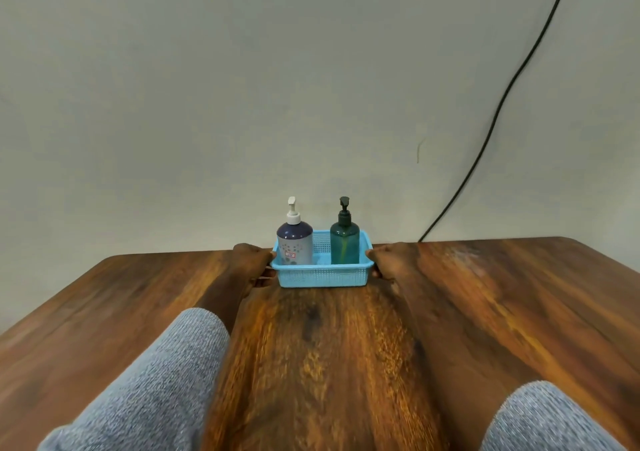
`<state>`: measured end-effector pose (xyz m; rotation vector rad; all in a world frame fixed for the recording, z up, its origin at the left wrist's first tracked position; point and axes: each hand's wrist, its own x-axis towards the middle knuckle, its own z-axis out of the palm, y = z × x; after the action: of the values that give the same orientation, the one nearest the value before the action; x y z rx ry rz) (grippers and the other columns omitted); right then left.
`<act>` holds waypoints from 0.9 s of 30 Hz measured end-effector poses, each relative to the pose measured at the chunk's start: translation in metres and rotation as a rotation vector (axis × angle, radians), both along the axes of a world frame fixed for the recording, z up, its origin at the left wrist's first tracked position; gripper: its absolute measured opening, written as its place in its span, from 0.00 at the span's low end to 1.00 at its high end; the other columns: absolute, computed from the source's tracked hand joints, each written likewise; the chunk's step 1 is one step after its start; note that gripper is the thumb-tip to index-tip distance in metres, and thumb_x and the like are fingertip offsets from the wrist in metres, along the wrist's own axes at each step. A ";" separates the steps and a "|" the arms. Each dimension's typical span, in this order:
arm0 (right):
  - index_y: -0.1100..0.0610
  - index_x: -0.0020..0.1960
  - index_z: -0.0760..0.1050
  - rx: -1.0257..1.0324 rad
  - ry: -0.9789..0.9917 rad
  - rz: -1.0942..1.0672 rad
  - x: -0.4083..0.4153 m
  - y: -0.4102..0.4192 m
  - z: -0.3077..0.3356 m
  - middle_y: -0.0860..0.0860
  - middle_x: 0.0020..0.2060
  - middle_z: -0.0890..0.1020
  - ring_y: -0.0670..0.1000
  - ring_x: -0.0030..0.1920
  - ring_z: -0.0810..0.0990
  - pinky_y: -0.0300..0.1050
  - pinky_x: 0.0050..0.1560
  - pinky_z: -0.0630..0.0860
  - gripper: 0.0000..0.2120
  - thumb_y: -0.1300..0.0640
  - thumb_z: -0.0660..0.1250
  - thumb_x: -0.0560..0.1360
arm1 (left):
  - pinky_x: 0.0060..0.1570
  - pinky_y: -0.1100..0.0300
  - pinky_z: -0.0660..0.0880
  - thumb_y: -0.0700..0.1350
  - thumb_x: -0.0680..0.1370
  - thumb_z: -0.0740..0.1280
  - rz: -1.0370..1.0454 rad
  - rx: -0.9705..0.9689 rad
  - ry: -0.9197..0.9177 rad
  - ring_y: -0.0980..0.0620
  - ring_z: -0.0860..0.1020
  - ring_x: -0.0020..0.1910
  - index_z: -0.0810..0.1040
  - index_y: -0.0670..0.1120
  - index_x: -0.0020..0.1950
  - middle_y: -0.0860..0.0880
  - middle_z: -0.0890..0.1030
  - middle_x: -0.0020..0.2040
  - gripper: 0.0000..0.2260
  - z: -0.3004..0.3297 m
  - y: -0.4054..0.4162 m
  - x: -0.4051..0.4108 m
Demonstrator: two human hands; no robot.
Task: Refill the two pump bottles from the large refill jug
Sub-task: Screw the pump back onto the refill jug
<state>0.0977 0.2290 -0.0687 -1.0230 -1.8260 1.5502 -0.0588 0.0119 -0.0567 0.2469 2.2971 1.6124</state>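
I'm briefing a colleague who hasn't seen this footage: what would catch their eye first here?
A light blue basket at the far edge of the wooden table, by the wall, holds two pump bottles: a white-pump bottle on the left, a green bottle on the right. The left hand and right hand grip the basket's two ends. A black cable runs down the wall at right; no refill jug is in view.
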 end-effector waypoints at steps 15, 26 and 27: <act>0.55 0.44 0.79 0.155 0.086 -0.072 0.172 -0.067 -0.021 0.54 0.38 0.83 0.48 0.31 0.79 0.41 0.32 0.78 0.05 0.65 0.70 0.75 | 0.43 0.58 0.79 0.45 0.76 0.73 -0.052 0.221 0.525 0.54 0.80 0.43 0.80 0.45 0.43 0.50 0.82 0.41 0.05 -0.017 -0.010 0.194; 0.50 0.45 0.81 0.521 -0.119 -0.285 0.403 -0.098 -0.024 0.47 0.51 0.85 0.43 0.56 0.79 0.42 0.60 0.77 0.06 0.60 0.73 0.74 | 0.41 0.55 0.80 0.45 0.74 0.74 -0.467 0.368 0.379 0.53 0.81 0.38 0.81 0.49 0.44 0.51 0.83 0.38 0.03 -0.023 0.065 0.421; 0.49 0.47 0.81 0.538 -0.140 -0.329 0.422 -0.094 -0.027 0.48 0.54 0.84 0.46 0.59 0.79 0.41 0.61 0.77 0.06 0.60 0.73 0.74 | 0.42 0.60 0.80 0.46 0.75 0.74 -0.490 0.347 0.379 0.53 0.81 0.41 0.80 0.50 0.47 0.52 0.82 0.40 0.04 -0.023 0.069 0.437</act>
<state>0.5198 0.1355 -0.0961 -1.1078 -1.8988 0.7510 0.3783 0.0814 -0.0793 1.1853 1.9483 1.7835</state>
